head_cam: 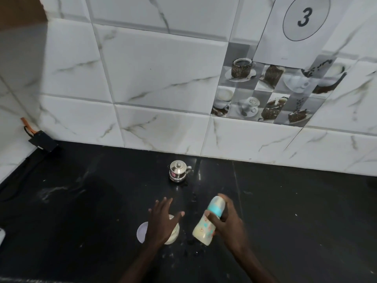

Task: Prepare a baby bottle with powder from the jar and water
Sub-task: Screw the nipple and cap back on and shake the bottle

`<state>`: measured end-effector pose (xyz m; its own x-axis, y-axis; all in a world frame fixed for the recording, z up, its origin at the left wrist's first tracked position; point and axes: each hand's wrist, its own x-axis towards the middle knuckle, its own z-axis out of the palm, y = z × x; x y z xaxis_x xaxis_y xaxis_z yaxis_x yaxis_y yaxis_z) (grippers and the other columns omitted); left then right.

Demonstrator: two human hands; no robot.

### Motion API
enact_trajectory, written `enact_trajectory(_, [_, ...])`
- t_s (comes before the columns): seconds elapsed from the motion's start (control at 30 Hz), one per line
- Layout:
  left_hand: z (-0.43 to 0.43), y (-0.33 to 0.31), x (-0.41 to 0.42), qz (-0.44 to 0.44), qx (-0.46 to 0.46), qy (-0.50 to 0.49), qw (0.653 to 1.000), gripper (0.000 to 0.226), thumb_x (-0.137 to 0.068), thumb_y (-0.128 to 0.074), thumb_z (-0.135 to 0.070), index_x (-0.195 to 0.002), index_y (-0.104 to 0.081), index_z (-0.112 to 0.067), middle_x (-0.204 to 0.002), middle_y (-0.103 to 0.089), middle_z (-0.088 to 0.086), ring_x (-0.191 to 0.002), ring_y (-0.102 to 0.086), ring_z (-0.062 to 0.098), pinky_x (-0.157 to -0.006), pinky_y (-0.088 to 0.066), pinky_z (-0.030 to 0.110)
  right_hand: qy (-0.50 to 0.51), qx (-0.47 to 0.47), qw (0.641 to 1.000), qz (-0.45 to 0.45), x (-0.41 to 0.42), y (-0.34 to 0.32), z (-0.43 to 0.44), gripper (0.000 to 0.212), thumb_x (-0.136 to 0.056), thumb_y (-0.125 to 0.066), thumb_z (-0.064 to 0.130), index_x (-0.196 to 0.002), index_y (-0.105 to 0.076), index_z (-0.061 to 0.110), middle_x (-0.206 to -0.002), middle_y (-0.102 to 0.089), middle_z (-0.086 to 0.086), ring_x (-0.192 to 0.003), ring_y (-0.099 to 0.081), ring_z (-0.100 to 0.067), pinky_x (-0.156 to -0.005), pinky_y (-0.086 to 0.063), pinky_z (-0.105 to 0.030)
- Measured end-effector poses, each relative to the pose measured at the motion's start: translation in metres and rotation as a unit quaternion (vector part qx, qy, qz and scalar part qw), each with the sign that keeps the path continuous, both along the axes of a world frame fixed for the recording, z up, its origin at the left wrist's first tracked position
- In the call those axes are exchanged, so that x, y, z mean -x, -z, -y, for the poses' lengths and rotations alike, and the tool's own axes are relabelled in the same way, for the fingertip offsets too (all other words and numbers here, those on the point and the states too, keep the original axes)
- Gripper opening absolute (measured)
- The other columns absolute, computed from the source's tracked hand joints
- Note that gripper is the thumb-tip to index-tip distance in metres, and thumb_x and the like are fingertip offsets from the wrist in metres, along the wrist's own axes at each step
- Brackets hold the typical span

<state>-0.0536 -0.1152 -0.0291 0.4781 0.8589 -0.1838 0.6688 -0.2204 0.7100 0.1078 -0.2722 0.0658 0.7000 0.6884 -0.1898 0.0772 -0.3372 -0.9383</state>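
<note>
Your right hand point(229, 223) wraps its fingers around the middle of the tilted baby bottle point(203, 229), light smooth plastic that may slip, so hold it just under the blue collar, while your left hand point(163, 219) spreads 5 loose fingers over the jar point(174, 234).

Large black numeral 3 point(304, 16), slanted, inside a thin black circle, printed on white paper sheet point(271, 45) stuck to tiled wall point(163, 68), upper right. Tiny grey mark near sheet's lower edge, too small to read. Red label point(173, 175) on small steel pot point(179, 170), lettering too small to make out. Teal and red print on baby bottle point(203, 229), blurred, unreadable.
</note>
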Motion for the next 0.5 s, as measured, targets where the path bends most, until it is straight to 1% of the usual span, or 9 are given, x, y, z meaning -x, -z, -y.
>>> enact_trajectory(0.03, [0.000,0.001,0.003,-0.007,0.000,0.013,1.000,0.100,-0.073,-0.052,-0.083,-0.154,-0.044,-0.025,-0.166,-0.033,0.005,-0.158,-0.019,0.029,-0.127,-0.014,0.053,0.015,-0.011,1.000,0.013,-0.004,-0.001,0.001,0.061,-0.084,-0.085,0.027,-0.133,-0.051,0.043,-0.110,-0.073,0.005,-0.086,-0.075,-0.005,-0.069,-0.066,-0.037])
enact_trajectory(0.07, [0.000,0.004,0.005,-0.015,0.000,0.024,1.000,0.109,-0.065,-0.045,-0.088,-0.154,-0.042,-0.025,-0.167,-0.031,0.006,-0.158,-0.018,0.029,-0.127,-0.016,0.053,0.070,-0.030,0.997,0.023,-0.011,-0.001,0.001,0.059,-0.085,-0.084,0.029,-0.131,-0.052,0.044,-0.109,-0.073,0.006,-0.085,-0.074,-0.003,-0.072,-0.065,-0.039])
enact_trajectory(0.13, [0.002,0.007,0.008,-0.022,0.004,0.033,0.999,0.117,-0.057,-0.040,-0.090,-0.156,-0.039,-0.027,-0.168,-0.028,0.005,-0.158,-0.017,0.029,-0.127,-0.016,0.052,0.136,-0.064,0.989,-0.009,-0.018,-0.001,0.004,0.052,-0.086,-0.083,0.032,-0.125,-0.052,0.047,-0.106,-0.071,0.008,-0.085,-0.074,-0.006,-0.072,-0.065,-0.045])
enact_trajectory(0.2, [0.004,0.008,0.012,-0.011,0.018,0.022,1.000,0.119,-0.055,-0.041,-0.091,-0.155,-0.040,-0.027,-0.167,-0.030,0.005,-0.158,-0.017,0.029,-0.127,-0.017,0.051,0.067,-0.059,0.996,-0.031,-0.010,-0.006,0.003,0.053,-0.086,-0.084,0.027,-0.122,-0.053,0.051,-0.108,-0.071,0.006,-0.085,-0.076,-0.012,-0.065,-0.065,-0.046])
enact_trajectory(0.27, [0.003,0.009,0.014,0.009,0.027,0.005,1.000,0.119,-0.054,-0.041,-0.092,-0.154,-0.042,-0.026,-0.166,-0.033,0.005,-0.157,-0.020,0.029,-0.127,-0.018,0.050,0.014,-0.034,0.999,-0.038,-0.010,-0.008,0.005,0.057,-0.084,-0.086,0.023,-0.124,-0.056,0.049,-0.107,-0.073,0.005,-0.085,-0.077,-0.015,-0.064,-0.065,-0.046])
enact_trajectory(0.37, [0.002,0.009,0.010,0.020,0.031,-0.007,0.999,0.125,-0.052,-0.040,-0.099,-0.151,-0.047,-0.024,-0.163,-0.038,0.006,-0.156,-0.024,0.029,-0.126,-0.020,0.052,0.147,-0.064,0.987,0.000,-0.027,-0.010,0.005,0.055,-0.083,-0.085,0.035,-0.125,-0.053,0.050,-0.103,-0.073,0.009,-0.090,-0.076,-0.015,-0.076,-0.065,-0.052])
enact_trajectory(0.4, [0.003,0.009,0.009,0.019,0.031,-0.015,0.999,0.122,-0.053,-0.040,-0.097,-0.150,-0.047,-0.024,-0.163,-0.039,0.005,-0.156,-0.025,0.029,-0.126,-0.019,0.051,0.161,-0.069,0.985,-0.007,-0.030,-0.008,0.005,0.053,-0.084,-0.084,0.037,-0.124,-0.052,0.051,-0.105,-0.073,0.008,-0.092,-0.075,-0.017,-0.076,-0.064,-0.052])
enact_trajectory(0.43, [0.004,0.009,0.009,0.016,0.032,-0.021,0.999,0.120,-0.055,-0.039,-0.095,-0.150,-0.047,-0.024,-0.163,-0.039,0.005,-0.156,-0.025,0.028,-0.127,-0.018,0.051,0.142,-0.070,0.987,-0.017,-0.024,-0.012,0.004,0.053,-0.085,-0.084,0.035,-0.125,-0.052,0.050,-0.106,-0.073,0.005,-0.091,-0.075,-0.019,-0.073,-0.065,-0.050])
enact_trajectory(0.5, [0.005,0.008,0.011,0.013,0.030,-0.020,0.999,0.128,-0.050,-0.036,-0.101,-0.150,-0.047,-0.024,-0.163,-0.039,0.005,-0.155,-0.026,0.028,-0.126,-0.017,0.049,0.041,-0.043,0.998,-0.029,-0.012,-0.009,0.004,0.057,-0.085,-0.085,0.026,-0.128,-0.054,0.047,-0.108,-0.073,0.002,-0.086,-0.077,-0.018,-0.063,-0.065,-0.044])
